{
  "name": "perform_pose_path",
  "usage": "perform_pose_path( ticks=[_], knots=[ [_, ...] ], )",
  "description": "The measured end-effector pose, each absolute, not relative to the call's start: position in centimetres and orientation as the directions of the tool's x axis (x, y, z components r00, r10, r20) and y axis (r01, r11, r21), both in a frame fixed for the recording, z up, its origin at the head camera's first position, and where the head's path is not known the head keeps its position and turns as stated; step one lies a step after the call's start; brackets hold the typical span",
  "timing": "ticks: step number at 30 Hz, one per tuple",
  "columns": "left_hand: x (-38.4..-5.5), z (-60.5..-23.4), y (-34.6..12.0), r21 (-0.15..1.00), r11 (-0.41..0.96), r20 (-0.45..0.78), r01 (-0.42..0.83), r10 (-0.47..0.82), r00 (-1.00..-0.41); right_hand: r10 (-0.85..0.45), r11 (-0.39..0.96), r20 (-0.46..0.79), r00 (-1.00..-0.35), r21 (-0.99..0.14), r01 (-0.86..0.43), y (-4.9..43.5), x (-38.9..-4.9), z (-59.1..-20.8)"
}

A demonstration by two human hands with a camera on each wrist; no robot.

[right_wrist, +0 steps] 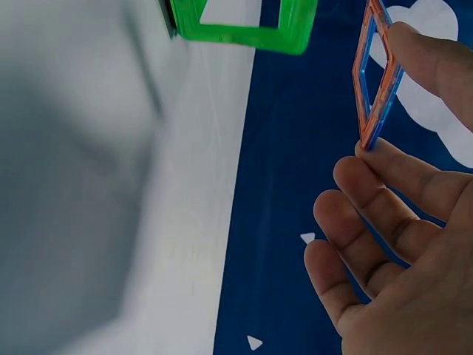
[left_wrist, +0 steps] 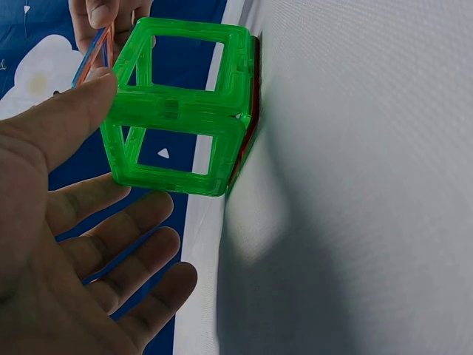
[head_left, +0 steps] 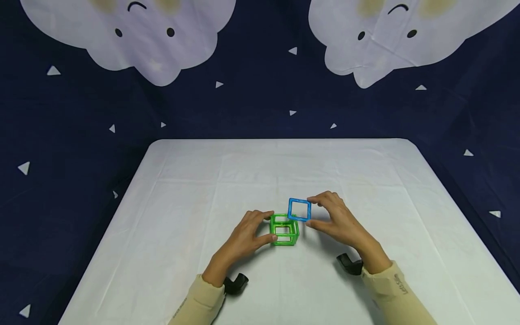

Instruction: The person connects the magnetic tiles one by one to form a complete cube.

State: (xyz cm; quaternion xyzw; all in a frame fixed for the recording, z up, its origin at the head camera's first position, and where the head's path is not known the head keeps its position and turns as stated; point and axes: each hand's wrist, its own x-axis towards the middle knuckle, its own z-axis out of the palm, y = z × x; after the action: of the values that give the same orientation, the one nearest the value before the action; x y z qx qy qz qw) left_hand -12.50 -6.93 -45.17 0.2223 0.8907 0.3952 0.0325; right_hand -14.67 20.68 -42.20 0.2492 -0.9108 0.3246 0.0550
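A green open-framed cube of magnetic tiles [head_left: 284, 242] stands on the white table. My left hand [head_left: 243, 234] holds its left side between thumb and index finger; the other fingers [left_wrist: 151, 255] are spread below in the left wrist view. Along the cube's base runs a dark red edge [left_wrist: 247, 122]. Above the cube's far right corner, my right hand [head_left: 339, 220] pinches a blue square magnetic tile [head_left: 299, 219] by its right edge. In the right wrist view this tile [right_wrist: 362, 89] shows blue and orange frames. Whether the tile touches the cube cannot be told.
The white-covered table [head_left: 195, 180] extends around both hands. Behind it hangs a dark blue cloth [head_left: 260, 104] with clouds and small white triangles. A black wrist mount [head_left: 236, 284] sits at the left wrist, another black mount [head_left: 350, 265] at the right.
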Motion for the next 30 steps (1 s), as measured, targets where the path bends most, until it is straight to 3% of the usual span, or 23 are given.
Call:
perform_pose_path(
  ticks=[30],
  knots=[
    [-12.6,-45.0,-7.0,0.736,0.575,0.101,0.358,0.429,-0.898,-0.534,0.57,0.239,-0.811,-0.608,-0.553,18.0,-14.4,-43.9]
  ],
)
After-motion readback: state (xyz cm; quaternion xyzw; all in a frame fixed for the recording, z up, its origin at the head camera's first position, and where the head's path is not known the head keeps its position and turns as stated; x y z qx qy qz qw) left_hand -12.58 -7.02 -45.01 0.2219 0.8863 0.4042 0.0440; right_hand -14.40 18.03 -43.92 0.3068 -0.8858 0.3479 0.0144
